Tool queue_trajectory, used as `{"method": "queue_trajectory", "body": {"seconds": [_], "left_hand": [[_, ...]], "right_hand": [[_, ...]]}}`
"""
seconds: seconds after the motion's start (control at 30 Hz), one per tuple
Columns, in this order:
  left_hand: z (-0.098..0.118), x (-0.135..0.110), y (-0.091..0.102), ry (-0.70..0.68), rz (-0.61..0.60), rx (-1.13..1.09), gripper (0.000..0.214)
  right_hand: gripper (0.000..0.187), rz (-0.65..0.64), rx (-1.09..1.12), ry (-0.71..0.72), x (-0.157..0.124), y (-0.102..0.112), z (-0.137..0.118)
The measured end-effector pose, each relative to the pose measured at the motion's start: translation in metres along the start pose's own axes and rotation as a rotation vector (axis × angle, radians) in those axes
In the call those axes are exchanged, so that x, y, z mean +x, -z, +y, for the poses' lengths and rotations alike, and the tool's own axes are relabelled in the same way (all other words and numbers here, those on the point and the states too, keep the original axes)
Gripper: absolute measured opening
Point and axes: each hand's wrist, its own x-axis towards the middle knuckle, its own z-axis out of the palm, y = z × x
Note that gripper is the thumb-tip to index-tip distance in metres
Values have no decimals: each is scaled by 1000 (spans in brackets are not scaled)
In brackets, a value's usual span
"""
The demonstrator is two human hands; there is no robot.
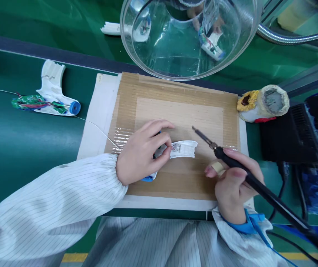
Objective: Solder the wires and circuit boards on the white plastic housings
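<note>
The left hand [143, 152] pinches a white plastic housing [183, 149], which juts out at its 3 o'clock. The right hand [234, 185] grips a soldering iron [261, 191].

The left hand [143, 152] hides most of the housing [182, 149] and whatever its fingers pinch; the print on the housing is too small to read; the iron [264, 193] runs off the lower right corner, blurred; the top edge cuts off the lens [181, 37]; the board [28, 102] has parts too small to tell.

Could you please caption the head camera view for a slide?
Left hand grips a white plastic housing on cardboard; right hand holds a soldering iron.
</note>
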Motion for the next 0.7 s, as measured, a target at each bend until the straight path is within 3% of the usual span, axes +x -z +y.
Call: {"method": "queue_trajectory", "body": {"seconds": [0.1,0.17,0.23,0.4,0.7], "left_hand": [[1,0,0,9,-5,1,16],[1,0,0,9,-8,5,16],[0,0,0,6,-8,10,16],[-1,0,1,-45,20,-2,15],[6,3,13,-169,124,-62,15]], "right_hand": [[31,-183,-131,5,4,-5,1],[46,-317,-162,33,7,-10,3],[56,-365,-185,64,7,-13,6],[70,-253,-152,88,2,-11,12],[104,-124,-104,308,0,3,-2]]}}
